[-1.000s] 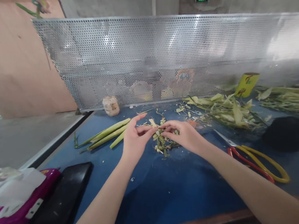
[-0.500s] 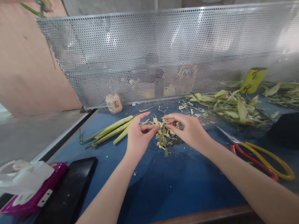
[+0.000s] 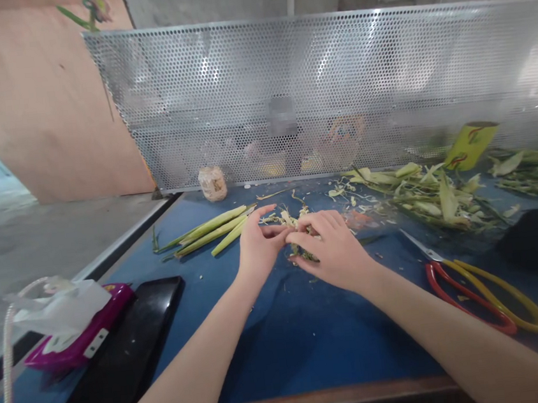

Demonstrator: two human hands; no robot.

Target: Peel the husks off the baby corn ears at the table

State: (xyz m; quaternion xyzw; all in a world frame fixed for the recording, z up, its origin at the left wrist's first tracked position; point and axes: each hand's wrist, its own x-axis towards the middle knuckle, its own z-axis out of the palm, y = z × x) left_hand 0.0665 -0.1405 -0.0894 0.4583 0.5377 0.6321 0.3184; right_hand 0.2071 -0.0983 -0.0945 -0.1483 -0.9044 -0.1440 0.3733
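Observation:
Above the middle of the blue table, my left hand (image 3: 261,244) and my right hand (image 3: 335,249) meet fingertip to fingertip. Both have their thumbs and fingers drawn together in a pinch. Whatever lies between them is too small and covered to name. Under and around my fingers is a small heap of chopped green and pale plant scraps (image 3: 304,253), partly hidden by my right hand. Several slender green stalks (image 3: 212,232) rest just left of my left hand. Scissors (image 3: 481,294) with one red and one yellow handle lie to the right of my right forearm.
Loose husks and leaves (image 3: 430,200) spread at the back right, by a yellow-green cylinder (image 3: 472,145). A wrapped jar-like object (image 3: 212,183) stands before the perforated metal screen (image 3: 238,89). A black tray (image 3: 117,362) and a magenta box with tissue (image 3: 80,349) are at left.
My right hand has come in over the scrap heap toward my left fingertips, its fingers now more curled. The whole view has shifted slightly.

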